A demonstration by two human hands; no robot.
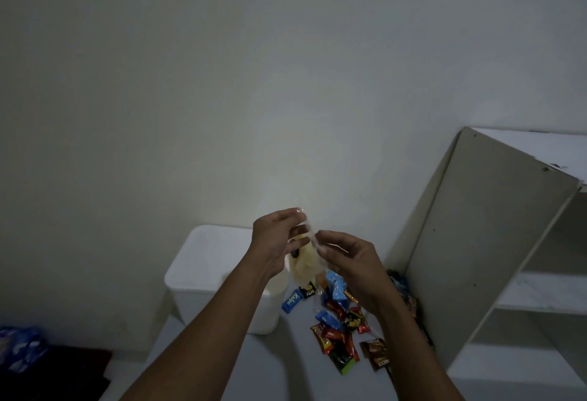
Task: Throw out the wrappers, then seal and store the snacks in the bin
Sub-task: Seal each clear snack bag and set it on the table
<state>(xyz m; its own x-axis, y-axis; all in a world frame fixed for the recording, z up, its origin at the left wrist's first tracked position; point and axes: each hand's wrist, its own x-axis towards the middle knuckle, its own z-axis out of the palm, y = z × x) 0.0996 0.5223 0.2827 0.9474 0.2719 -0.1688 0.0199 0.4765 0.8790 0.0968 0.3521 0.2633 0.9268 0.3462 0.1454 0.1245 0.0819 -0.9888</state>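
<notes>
Nearest the camera, both forearms extend forward over the white bench (222,365). The left hand (273,241) and right hand (347,260) meet at chest height, holding a clear plastic snack bag (306,260) with pale yellow contents. The left fingers (293,214) pinch the upper edge of the bag mouth; the right fingers (322,237) pinch the same edge just beside them. The bag hangs downward from this pinch line, long axis near vertical, body below and between the hands.

Below the hands, loose snack packets (340,324) lie scattered on the bench. The white bin (203,270) stands open to the left of the packets, nearer the left hand. Beyond, a white shelf unit (495,241) stands at right.

Judgement: sealing is in progress; the bin lies down-left of the bag.
</notes>
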